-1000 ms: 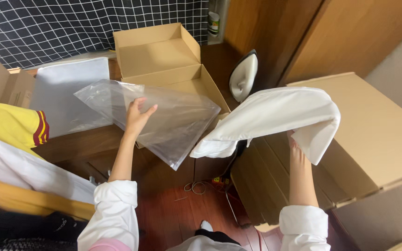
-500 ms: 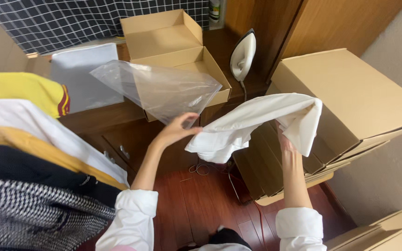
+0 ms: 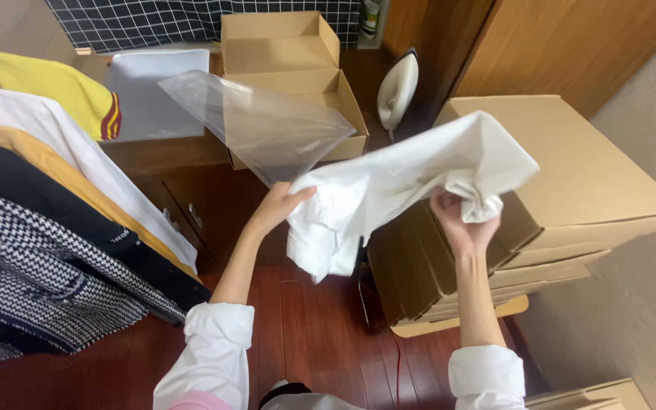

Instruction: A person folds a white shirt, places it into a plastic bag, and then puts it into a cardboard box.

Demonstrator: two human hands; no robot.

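Head view: left hand (image 3: pixel 279 206) grips clear bag (image 3: pixel 263 125) and white garment (image 3: pixel 404 182); right hand (image 3: pixel 461 224) bunches garment. Spread the bag mouth wide, I'd say.

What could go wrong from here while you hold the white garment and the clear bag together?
The clear plastic bag is pinched only at one corner by the left hand, so it might slip or flop shut. The white garment hangs bunched from the right hand, and its loose end may crease or drop toward the floor. The iron stands close behind; a swinging sleeve could knock it.
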